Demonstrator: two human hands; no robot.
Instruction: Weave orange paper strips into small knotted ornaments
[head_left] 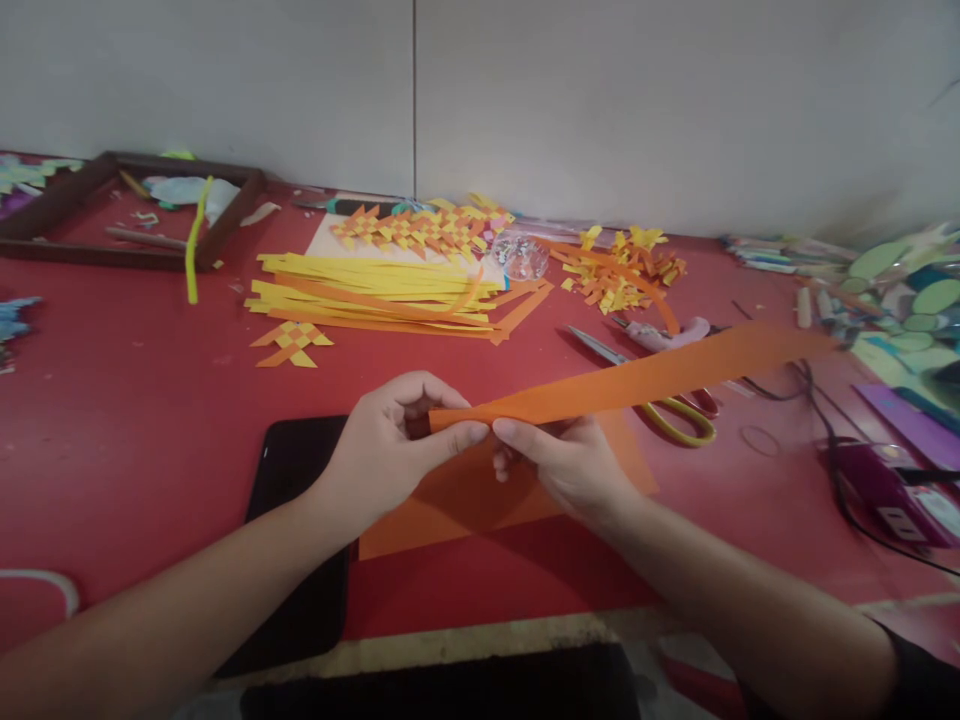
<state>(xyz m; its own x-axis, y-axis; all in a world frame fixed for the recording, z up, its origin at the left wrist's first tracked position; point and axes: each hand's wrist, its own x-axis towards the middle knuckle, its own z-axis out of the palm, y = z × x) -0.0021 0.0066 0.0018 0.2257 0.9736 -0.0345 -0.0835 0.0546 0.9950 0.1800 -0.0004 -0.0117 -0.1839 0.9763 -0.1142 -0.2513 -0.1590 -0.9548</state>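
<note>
Both hands pinch one long orange paper strip [637,378] that slants up to the right. My left hand [401,430] grips its left end between thumb and fingers. My right hand [570,455] presses a thumb on the strip close beside the left thumb, its other fingers behind. Beneath them an orange paper sheet [450,515] lies flat on the red table [172,440]. Scissors with yellow handles [686,425] rest just past the right hand, partly covered by the strip. A black tablet-like slab [300,570] lies under my left forearm.
Yellow and orange strips [375,290] are piled ahead, near a woven paper fish shape [292,343]. Behind lie more woven pieces [420,230] and a heap of scraps [622,265]. A dark frame [90,255] is at left. A magenta device [885,490] with cables sits right.
</note>
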